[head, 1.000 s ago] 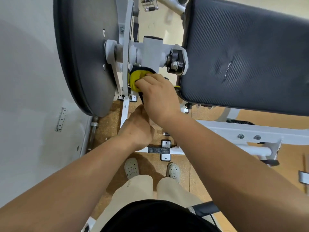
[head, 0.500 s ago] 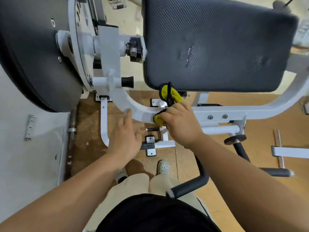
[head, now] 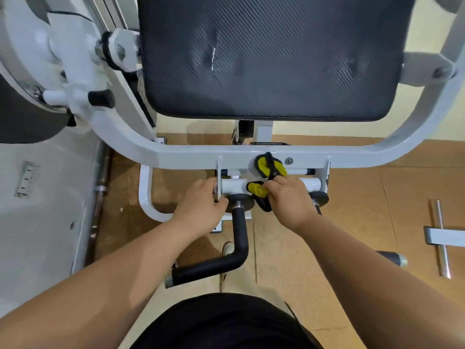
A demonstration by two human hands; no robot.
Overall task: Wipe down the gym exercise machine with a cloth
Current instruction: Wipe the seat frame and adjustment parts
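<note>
Left hand point(head: 198, 206), right hand point(head: 289, 201), both curled

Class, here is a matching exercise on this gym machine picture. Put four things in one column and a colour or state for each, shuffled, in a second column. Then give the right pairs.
Things:
1. cloth
2. pad
3. frame bar
4. handle

Colour or state:
A. white, curved at both ends
B. yellow and black, gripped by the right hand
C. black, ribbed, with a small pale mark
D. black, bent, with a metal end cap

Pairs: 1-B, 2-C, 3-A, 4-D
</note>
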